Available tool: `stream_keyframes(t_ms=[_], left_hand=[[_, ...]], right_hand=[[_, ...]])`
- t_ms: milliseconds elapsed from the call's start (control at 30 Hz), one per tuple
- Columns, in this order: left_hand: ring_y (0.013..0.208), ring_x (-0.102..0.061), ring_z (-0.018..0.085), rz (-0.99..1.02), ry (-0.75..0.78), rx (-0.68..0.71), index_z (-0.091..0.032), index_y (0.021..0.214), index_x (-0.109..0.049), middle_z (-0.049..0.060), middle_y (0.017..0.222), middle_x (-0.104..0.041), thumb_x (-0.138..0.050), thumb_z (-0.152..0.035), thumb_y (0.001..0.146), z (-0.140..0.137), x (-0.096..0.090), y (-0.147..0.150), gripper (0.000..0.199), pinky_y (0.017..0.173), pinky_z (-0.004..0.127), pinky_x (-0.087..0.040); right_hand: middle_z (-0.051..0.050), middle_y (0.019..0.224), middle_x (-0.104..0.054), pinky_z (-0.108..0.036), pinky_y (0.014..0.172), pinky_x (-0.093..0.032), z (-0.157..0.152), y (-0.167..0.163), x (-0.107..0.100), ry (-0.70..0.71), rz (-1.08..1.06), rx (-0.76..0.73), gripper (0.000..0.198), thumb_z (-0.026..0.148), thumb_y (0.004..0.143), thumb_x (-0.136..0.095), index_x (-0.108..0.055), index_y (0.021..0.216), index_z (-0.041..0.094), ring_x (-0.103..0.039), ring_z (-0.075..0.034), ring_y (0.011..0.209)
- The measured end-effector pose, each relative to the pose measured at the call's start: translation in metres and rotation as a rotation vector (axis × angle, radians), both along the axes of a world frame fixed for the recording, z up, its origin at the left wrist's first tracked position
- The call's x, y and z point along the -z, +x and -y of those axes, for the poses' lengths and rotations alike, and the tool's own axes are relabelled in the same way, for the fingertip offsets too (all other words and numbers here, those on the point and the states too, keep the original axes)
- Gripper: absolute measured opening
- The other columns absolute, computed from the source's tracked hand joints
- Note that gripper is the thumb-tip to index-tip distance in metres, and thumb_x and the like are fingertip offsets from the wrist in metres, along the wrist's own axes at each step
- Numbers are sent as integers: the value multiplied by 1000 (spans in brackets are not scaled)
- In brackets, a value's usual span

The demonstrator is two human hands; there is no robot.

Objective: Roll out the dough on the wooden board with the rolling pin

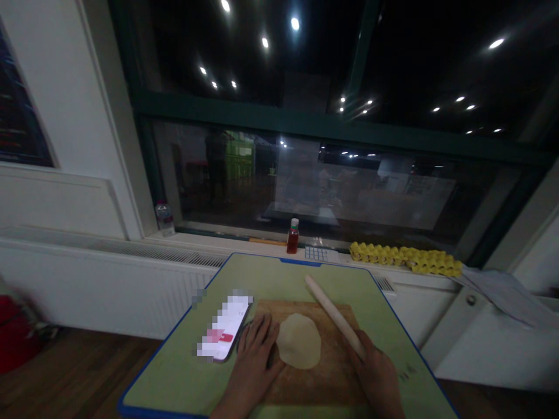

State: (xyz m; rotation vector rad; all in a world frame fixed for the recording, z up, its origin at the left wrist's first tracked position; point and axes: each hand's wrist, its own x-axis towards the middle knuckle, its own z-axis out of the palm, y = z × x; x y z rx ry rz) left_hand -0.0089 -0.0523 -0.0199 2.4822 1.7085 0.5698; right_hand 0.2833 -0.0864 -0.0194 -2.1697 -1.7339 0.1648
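Blue-edged green surface (170, 381) under dark window (244, 186), rm. dim. Pin (334, 314) slants over board's (317, 389) R side, long axis from surface's far edge, mid., twd. near R corner. R hand's (376, 369) fingers clamped on pin's near end; L hand's (257, 352) slightly apart, by dough (299, 342).

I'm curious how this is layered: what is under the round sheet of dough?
The wooden board shows around the dough and lies on the green tabletop. The patch directly beneath the dough is covered, so nothing there can be seen.
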Motion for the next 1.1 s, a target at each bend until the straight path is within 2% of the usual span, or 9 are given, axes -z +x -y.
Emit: stream_keyframes(t_ms=[200,367,500,667,800,967,1100], left_hand=[[140,-35,32,-4,15,19,-27,138,-52,5,152,-40,-65,-30,80,4,-7,1,60,111,56,-32],[141,-32,32,-42,54,25,-26,139,-50,4,153,-38,-60,-32,84,7,-11,3,57,112,57,-29],[140,-34,32,-45,90,38,-24,138,-52,4,151,-42,-60,-32,84,7,-10,5,55,111,55,-32],[138,-38,30,-26,119,45,-22,141,-49,4,149,-44,-55,-30,86,7,-1,7,55,109,52,-36],[137,-38,29,18,186,49,-21,144,-44,5,150,-44,-54,-30,86,8,15,5,59,109,50,-37],[136,-38,32,105,275,-35,-17,140,-49,12,148,-45,-57,-30,80,6,35,0,62,107,50,-40],[134,-41,31,116,284,-19,-21,136,-53,9,146,-49,-56,-27,81,8,32,0,56,106,50,-41]], right_hand=[[-6,90,-74,-28,64,-46,0,-1,-1,-7,7,-11,39,38,97,-32,-56,125,22,-71,-23,80],[-8,92,-74,-29,67,-46,1,-2,-1,-4,53,-23,40,36,98,-31,-54,127,20,-71,-24,82],[-8,94,-74,-29,70,-47,0,-3,-2,-46,66,-4,40,34,99,-32,-53,130,20,-71,-24,85],[-8,93,-74,-28,68,-46,-1,-2,-2,-51,87,-24,39,31,98,-34,-52,131,20,-71,-24,84],[-8,93,-74,-28,68,-47,-2,-3,-2,-68,85,-3,39,34,99,-35,-52,131,20,-71,-24,85],[-6,94,-74,-26,66,-46,0,-4,-4,-39,65,-4,39,37,100,-31,-54,128,23,-71,-22,83],[-6,91,-75,-26,64,-45,1,-3,-4,-29,66,-12,37,37,99,-34,-55,126,23,-71,-22,82]])
